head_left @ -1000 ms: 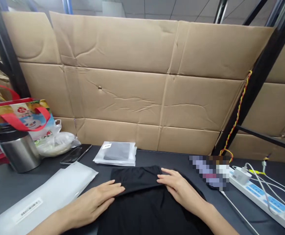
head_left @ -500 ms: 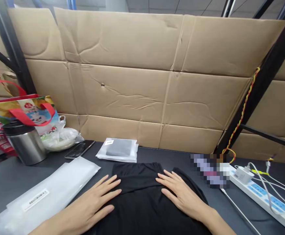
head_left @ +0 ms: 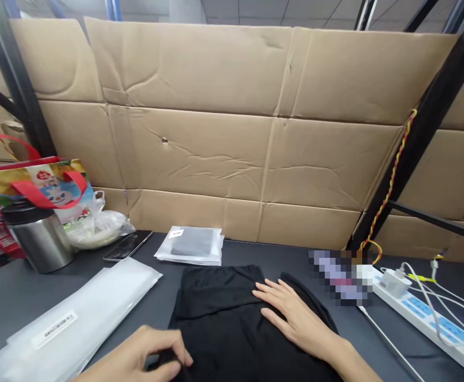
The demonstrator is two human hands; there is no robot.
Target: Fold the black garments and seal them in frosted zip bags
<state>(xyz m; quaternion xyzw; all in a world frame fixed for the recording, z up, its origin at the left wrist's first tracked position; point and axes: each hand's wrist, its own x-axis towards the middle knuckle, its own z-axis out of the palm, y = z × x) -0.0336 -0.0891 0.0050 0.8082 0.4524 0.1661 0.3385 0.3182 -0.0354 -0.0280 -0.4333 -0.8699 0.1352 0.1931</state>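
Note:
A black garment lies spread on the dark table at the bottom centre, with folds near its upper edge. At its lower left, my left hand is bent, thumb and fingers pinching the edge of the black fabric. Flat on the right part of the cloth rests my right hand, its fingers apart. Left of the garment are stacked frosted plastic bags with a barcode label. Beyond the garment lies a packed clear bag with something dark inside.
Back left stand a steel bottle, a colourful bag, a plastic bag and a phone. On the right are a power strip, white cables and a pixelated object. Cardboard walls the back.
My left hand has drawn back toward the lower edge and gone from lying flat to pinching the fabric. My right hand has stayed in place on the cloth.

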